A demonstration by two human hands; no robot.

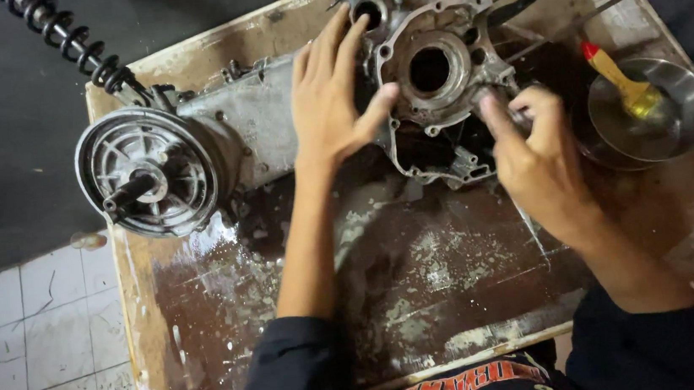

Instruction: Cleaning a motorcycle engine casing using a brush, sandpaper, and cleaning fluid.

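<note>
On the stained wooden board point(424, 289) lies the engine crankcase point(428, 68), which I judge partly stripped: its round bearing bore gapes, the drum end assembled. My left hand point(330, 103) presses flat, fingers spread; my right hand point(533, 147) pinches its lower edge. Open board near me; metal bowl point(679, 116) crowds right

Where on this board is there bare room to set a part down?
Free: the near half of the wooden board, between the forearms and its front edge. Crowded: the far edge, with engine casing, both hands, the left hand and right hand, and metal bowl.
</note>
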